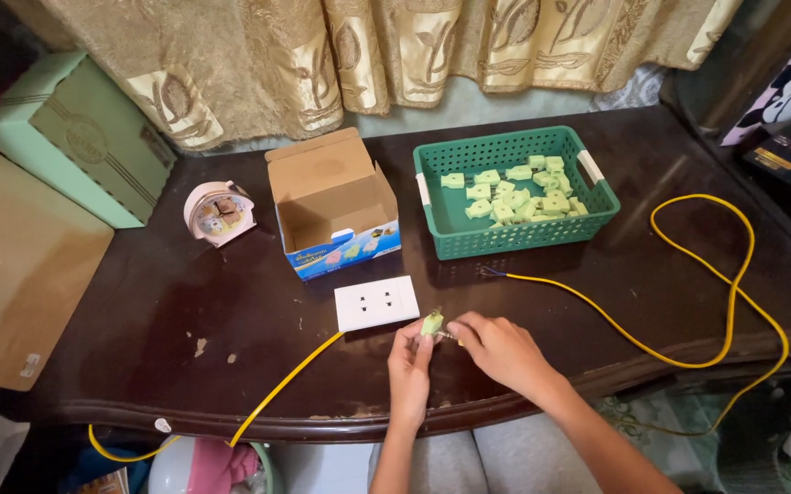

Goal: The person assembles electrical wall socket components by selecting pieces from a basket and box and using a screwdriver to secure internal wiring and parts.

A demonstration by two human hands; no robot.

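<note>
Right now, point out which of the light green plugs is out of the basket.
The light green plug held between the left hand and right hand, just below the white outlet plate. All the others lie heaped inside the green basket.

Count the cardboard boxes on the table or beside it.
2: an open brown box on the table beside the green basket, and a closed pale green box at the left.
</note>
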